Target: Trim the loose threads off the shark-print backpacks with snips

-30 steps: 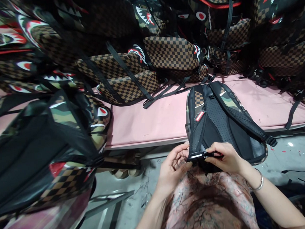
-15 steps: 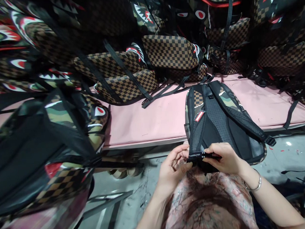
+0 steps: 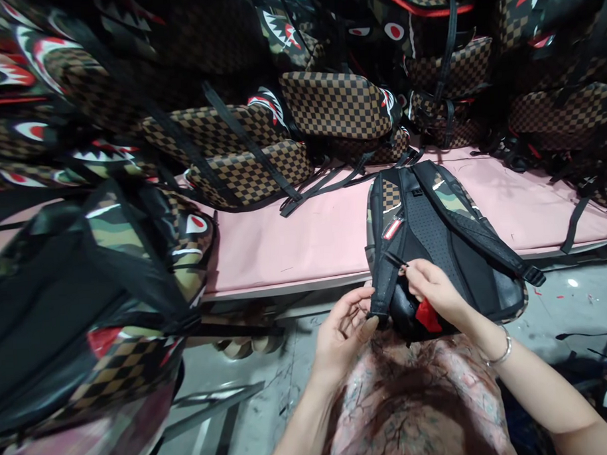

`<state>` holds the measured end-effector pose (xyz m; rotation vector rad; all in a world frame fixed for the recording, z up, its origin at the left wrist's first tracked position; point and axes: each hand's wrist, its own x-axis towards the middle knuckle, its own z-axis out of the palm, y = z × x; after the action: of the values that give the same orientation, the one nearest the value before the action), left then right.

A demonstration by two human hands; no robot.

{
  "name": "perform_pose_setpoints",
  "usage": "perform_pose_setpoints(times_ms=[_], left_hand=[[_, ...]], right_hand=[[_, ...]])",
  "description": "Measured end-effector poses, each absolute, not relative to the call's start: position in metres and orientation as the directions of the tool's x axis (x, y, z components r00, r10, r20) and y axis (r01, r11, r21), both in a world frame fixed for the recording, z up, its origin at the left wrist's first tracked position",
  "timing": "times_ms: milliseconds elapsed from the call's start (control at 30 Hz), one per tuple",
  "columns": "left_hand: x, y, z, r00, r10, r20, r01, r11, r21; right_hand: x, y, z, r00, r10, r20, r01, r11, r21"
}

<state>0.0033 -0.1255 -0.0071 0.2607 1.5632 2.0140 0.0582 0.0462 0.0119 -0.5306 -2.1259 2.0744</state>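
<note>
A black-backed backpack (image 3: 433,229) with camouflage and checkered sides lies back-up over the pink table's front edge, its lower end towards me. My left hand (image 3: 344,329) pinches the lower end of its left shoulder strap (image 3: 384,284). Above the lower part of the pack, my right hand (image 3: 432,289) is closed on a thin black tool (image 3: 395,259), whose tip points up and left; its exact kind is unclear. Something red (image 3: 428,315) shows just under the right hand. A red and white tag (image 3: 392,228) lies on the left strap.
Checkered backpacks (image 3: 336,103) are piled along the back of the pink table (image 3: 284,248). Another large backpack (image 3: 47,296) fills the left side, close by. Straps hang over the table, and a metal frame (image 3: 215,406) stands below at the left.
My right hand has moved up and slightly left with the black tool, away from the strap's lower end. The red thing beneath it now shows. My left hand keeps its place.
</note>
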Motion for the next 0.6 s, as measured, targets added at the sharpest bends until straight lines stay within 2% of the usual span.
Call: perform_pose_setpoints(times_ms=[100, 167, 300, 400, 433, 500, 600], left_hand=[[0.004, -0.12, -0.002, -0.852, 0.496, -0.169, -0.242, -0.086, 0.966], [-0.001, -0.12, -0.001, -0.886, 0.426, -0.182, -0.237, -0.08, 0.968], [-0.023, -0.137, -0.008, -0.954, 0.191, -0.232, -0.273, -0.227, 0.935], [-0.033, -0.155, -0.015, -0.996, 0.028, -0.083, -0.086, -0.116, 0.99], [-0.033, -0.158, -0.017, -1.0, 0.017, -0.017, -0.018, -0.074, 0.997], [-0.024, -0.156, -0.017, -0.994, 0.098, 0.052, 0.043, -0.091, 0.995], [-0.005, -0.138, -0.012, -0.969, 0.246, 0.01, -0.04, -0.197, 0.98]], right_hand=[[0.044, 0.036, 0.014, -0.944, 0.244, -0.22, 0.219, -0.032, -0.975], [0.036, 0.029, 0.019, -0.944, 0.251, -0.215, 0.201, -0.08, -0.976], [0.026, 0.022, 0.027, -0.93, 0.308, -0.202, 0.167, -0.136, -0.976], [0.021, 0.02, 0.028, -0.933, 0.313, -0.177, 0.156, -0.092, -0.983], [0.019, 0.02, 0.028, -0.934, 0.315, -0.167, 0.154, -0.068, -0.986], [0.016, 0.017, 0.026, -0.935, 0.327, -0.135, 0.137, -0.018, -0.99], [0.011, 0.012, 0.023, -0.935, 0.346, -0.08, 0.104, 0.054, -0.993]])
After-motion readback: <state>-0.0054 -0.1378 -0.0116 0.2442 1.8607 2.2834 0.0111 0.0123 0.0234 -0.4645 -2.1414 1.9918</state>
